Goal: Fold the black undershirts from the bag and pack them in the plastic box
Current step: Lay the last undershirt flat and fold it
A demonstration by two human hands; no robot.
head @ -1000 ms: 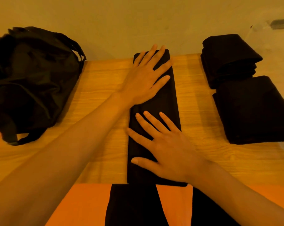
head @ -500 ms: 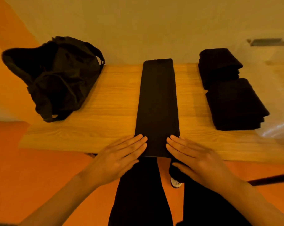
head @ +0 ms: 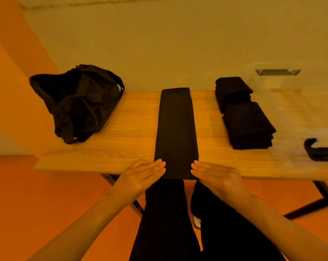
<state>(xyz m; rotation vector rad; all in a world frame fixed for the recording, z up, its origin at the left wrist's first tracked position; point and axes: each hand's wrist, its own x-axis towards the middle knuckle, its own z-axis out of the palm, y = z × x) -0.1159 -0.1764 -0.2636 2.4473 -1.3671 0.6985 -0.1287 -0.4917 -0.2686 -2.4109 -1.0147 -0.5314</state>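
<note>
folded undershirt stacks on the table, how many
2, both right of the long strip: far stack at the table's back edge, near stack just in front of it. The bag may hide more shirts.

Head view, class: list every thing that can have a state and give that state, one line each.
Undershirt: folded into a long narrow strip, flat on the table.
Left hand: flat, straight fingers on the strip's near left corner.
Right hand: flat, straight fingers on its near right corner.
Bag: slumped, on the table's left end.
Folded undershirts: two piles at the table's right.
Plastic box: clear; contents cannot be told.
</note>
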